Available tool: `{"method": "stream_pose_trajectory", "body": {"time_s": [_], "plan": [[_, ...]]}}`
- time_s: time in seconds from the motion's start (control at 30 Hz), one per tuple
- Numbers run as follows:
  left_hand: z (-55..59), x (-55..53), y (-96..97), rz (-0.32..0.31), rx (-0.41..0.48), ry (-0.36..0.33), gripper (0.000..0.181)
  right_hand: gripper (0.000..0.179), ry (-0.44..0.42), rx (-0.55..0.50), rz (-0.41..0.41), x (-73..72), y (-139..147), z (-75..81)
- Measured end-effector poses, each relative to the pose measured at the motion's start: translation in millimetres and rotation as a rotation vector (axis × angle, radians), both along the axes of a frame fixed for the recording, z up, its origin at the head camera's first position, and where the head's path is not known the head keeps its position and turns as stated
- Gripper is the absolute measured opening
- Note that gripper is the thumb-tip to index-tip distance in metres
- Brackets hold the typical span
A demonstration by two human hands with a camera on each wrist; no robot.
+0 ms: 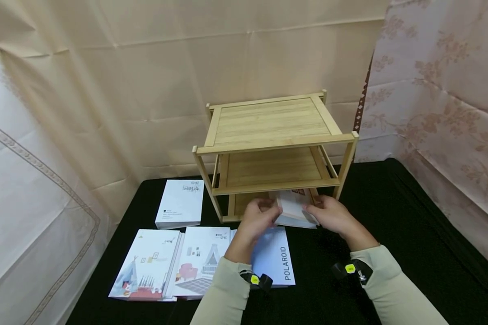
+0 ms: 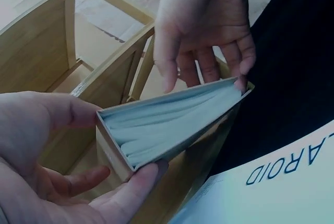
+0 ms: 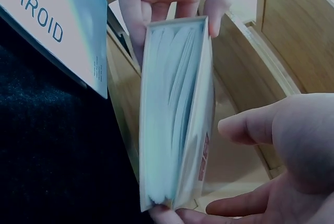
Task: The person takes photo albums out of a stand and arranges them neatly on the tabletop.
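A white photo album [image 1: 293, 208] with red print on its cover lies partly inside the bottom tier of a wooden shelf [image 1: 270, 121], its near end jutting out the front. My left hand [image 1: 257, 222] grips the album's left side; in the left wrist view, the thumb and index finger [image 2: 78, 108] span its thickness. At the opposite side is my right hand [image 1: 334, 216], its fingertips touching the album's edge. The right thumb [image 3: 245, 126] stands apart from the cover in the right wrist view. Pale, wavy page edges [image 3: 169, 109] face both wrist cameras.
On the black tabletop [image 1: 398, 253], a blue POLAROID album [image 1: 273, 257] lies beneath my left forearm. Two illustrated albums, one with a tent and cake [image 1: 146, 266] and one with a pink armchair [image 1: 199, 262], lie left of it. Another white album [image 1: 180, 203] sits beside the shelf.
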State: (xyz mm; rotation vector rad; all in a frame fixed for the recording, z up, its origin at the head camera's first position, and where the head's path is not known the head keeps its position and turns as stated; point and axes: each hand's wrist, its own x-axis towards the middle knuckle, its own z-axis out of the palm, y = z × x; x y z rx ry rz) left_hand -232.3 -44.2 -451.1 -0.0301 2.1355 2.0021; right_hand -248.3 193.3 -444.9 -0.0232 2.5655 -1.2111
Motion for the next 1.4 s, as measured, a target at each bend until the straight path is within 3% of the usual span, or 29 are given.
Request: {"method": "stream_pose_trajectory", "body": {"time_s": [0.2, 0.37, 0.6, 0.93, 1.17, 1.4], "plan": [[3.3, -2.8, -3.8, 0.040, 0.038, 0.007, 0.059, 0.085, 0.018, 0.019, -0.036, -0.8, 3, 0.4], [5.9, -2.2, -5.6, 0.027, 0.073, -0.021, 0.062, 0.080, 0.004, -0.014, -0.059, -2.6, 9, -0.6], [8.7, -3.7, -12.3, -0.021, 0.086, -0.041, 0.068, 0.077, -0.004, -0.083, -0.067, -1.3, 10, 0.8], [9.7, -4.7, -20.6, -0.159, 0.044, -0.078, 0.071, 0.085, -0.006, -0.121, -0.046, -2.5, 15, -0.3], [13.1, 0.3, -22.4, -0.177, 0.017, -0.121, 0.076, 0.085, -0.017, -0.121, -0.022, -1.0, 20, -0.6], [20.9, 4.3, -28.5, -0.205, -0.045, -0.111, 0.074, 0.081, -0.049, -0.149, 0.006, 4.7, 22, 3.8]]}}
